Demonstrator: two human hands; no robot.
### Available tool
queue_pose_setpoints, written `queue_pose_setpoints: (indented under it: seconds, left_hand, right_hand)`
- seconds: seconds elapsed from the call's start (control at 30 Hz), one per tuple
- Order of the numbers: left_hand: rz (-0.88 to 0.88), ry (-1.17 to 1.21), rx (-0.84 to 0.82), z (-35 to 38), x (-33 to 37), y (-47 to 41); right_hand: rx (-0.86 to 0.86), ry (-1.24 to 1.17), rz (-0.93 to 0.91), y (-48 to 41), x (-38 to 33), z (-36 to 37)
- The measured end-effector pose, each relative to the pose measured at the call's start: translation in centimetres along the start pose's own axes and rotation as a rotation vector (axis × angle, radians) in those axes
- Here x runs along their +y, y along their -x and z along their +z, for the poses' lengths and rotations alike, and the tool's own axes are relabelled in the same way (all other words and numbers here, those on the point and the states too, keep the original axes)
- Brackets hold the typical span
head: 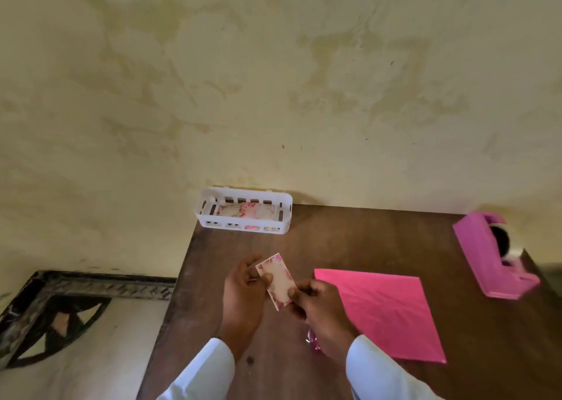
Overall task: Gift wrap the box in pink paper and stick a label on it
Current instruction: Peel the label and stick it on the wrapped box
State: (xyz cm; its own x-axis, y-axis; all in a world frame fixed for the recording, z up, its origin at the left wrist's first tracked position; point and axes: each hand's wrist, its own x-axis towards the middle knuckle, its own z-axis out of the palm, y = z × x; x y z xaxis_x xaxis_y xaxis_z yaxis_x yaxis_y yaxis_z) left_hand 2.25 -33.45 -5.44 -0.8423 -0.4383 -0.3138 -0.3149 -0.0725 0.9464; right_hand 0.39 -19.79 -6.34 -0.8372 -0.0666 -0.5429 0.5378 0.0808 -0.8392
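Observation:
A small floral label card (278, 281) is held above the brown table (349, 241), tilted. My left hand (243, 296) pinches its left edge with the thumb on top. My right hand (316, 311) pinches its lower right corner. A sheet of pink paper (386, 314) lies flat on the table just right of my hands. Something small, pink and shiny (313, 340) shows under my right wrist, mostly hidden. No box can be made out apart from it.
A white slotted basket (243, 211) holding more floral labels stands at the table's far left corner against the wall. A pink tape dispenser (489, 259) sits at the right edge. The table's left edge drops to a patterned floor mat (60, 314).

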Motion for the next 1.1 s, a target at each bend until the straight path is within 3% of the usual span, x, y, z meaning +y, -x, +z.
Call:
queue_pose_setpoints:
  seconds: [0.1,0.27,0.37,0.47,0.57,0.63,0.9,1.1]
  left_hand:
    - [0.129,-0.194,0.063,-0.3,-1.4,3.1]
    - [0.578,-0.705,0.046,-1.6,-3.4,6.6]
    - [0.639,-0.816,0.110,-1.9,-3.2,7.8]
    - [0.588,-0.729,0.168,-2.5,-2.5,8.5]
    - [0.585,-0.602,0.039,-2.9,-1.8,9.7]
    - [0.467,-0.521,-0.069,-2.4,-1.5,10.3]
    - [0.215,-0.085,-0.090,-2.6,0.1,11.2]
    - [0.216,0.053,-0.159,-3.3,1.7,11.8]
  right_hand:
    - [0.033,-0.033,0.006,2.6,1.8,-0.3]
    - [0.062,-0.014,-0.056,5.6,2.7,-0.1]
    - [0.090,-0.025,-0.117,7.0,2.7,-0.3]
    - [0.096,-0.066,-0.144,8.0,2.5,-0.5]
    - [0.051,-0.035,-0.199,8.7,2.5,-0.7]
    - [0.001,-0.041,-0.227,8.9,2.4,-0.5]
    - [-0.203,-0.084,-0.355,9.3,1.3,-1.1]
    - [-0.207,0.084,-0.490,8.1,1.3,-1.2]
